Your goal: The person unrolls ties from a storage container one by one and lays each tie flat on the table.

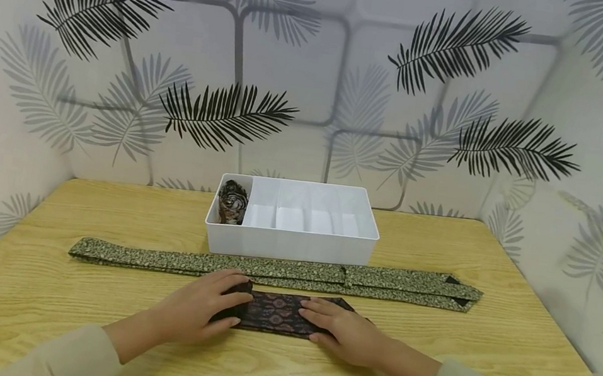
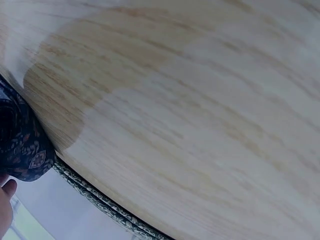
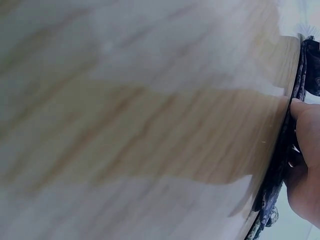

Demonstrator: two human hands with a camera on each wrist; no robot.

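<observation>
A dark necktie (image 1: pixel 278 312) with a reddish pattern lies across the table in front of me, its left part wound into a roll. My left hand (image 1: pixel 198 309) grips that roll, thumb on the near side and fingers over the far side. Over the flat right end of the necktie, near its pointed tip, my right hand (image 1: pixel 349 334) rests with fingers extended. The left wrist view catches the roll (image 2: pixel 31 142) at its left edge, with a bit of the hand below. In the right wrist view, the right hand (image 3: pixel 309 160) touches the necktie at the right edge.
Behind the hands a green patterned necktie (image 1: pixel 291 269) is stretched across the table, folded lengthwise. Beyond it stands a white divided box (image 1: pixel 289 247); its leftmost compartment holds a rolled dark necktie (image 1: pixel 233 203). A leaf-patterned wall (image 1: pixel 294 155) borders the wooden table (image 1: pixel 121 209).
</observation>
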